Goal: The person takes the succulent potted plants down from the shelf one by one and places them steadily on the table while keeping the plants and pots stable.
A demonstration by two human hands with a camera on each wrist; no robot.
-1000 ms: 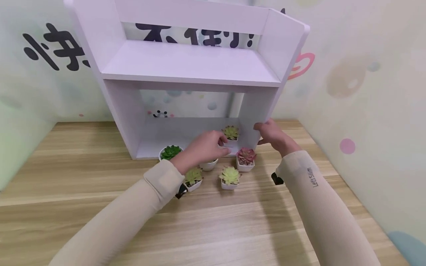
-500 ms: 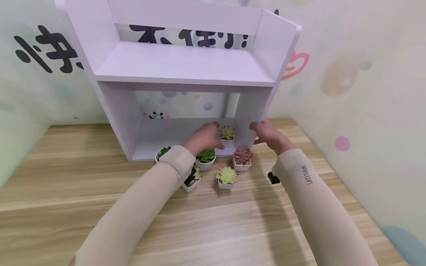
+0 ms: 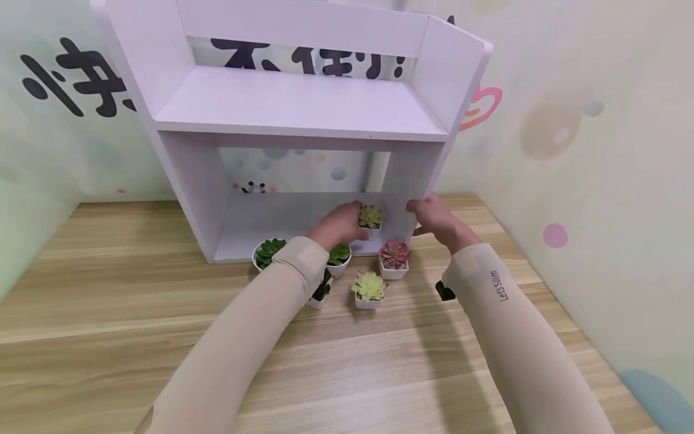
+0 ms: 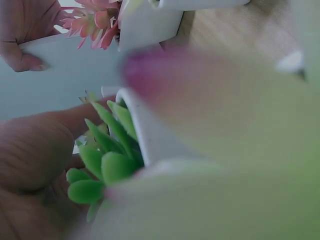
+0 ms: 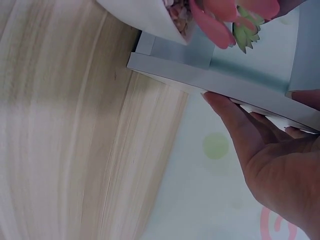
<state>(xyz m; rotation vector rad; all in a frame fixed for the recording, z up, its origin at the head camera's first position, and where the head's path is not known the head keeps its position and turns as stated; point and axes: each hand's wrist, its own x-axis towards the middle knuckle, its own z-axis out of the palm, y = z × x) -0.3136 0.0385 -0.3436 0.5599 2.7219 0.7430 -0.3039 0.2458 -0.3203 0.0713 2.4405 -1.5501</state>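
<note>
A small yellow-green succulent in a white pot [image 3: 371, 217] stands inside the lower right of a white two-tier shelf [image 3: 303, 103]. My left hand [image 3: 337, 225] reaches in from its left, thumb and fingers curved about the pot; a green succulent [image 4: 112, 155] hides part of this grip in the left wrist view. My right hand [image 3: 440, 222] grips the shelf's right side panel, with the thumb on the inner face and fingers outside [image 5: 235, 117]. Just before the shelf's right front corner sits a red succulent [image 3: 394, 256] in a white pot.
A light green succulent [image 3: 369, 287] stands in front on the wooden table [image 3: 347, 367]. Two round white pots with dark green succulents [image 3: 269, 252] line the shelf's front edge. Another pot [image 3: 316, 302] is mostly behind the left wrist. Walls close in behind and right.
My left hand has moved right and deeper into the lower compartment, closing in on the potted succulent there. The right hand keeps its hold on the side panel. The head view has shifted slightly.
</note>
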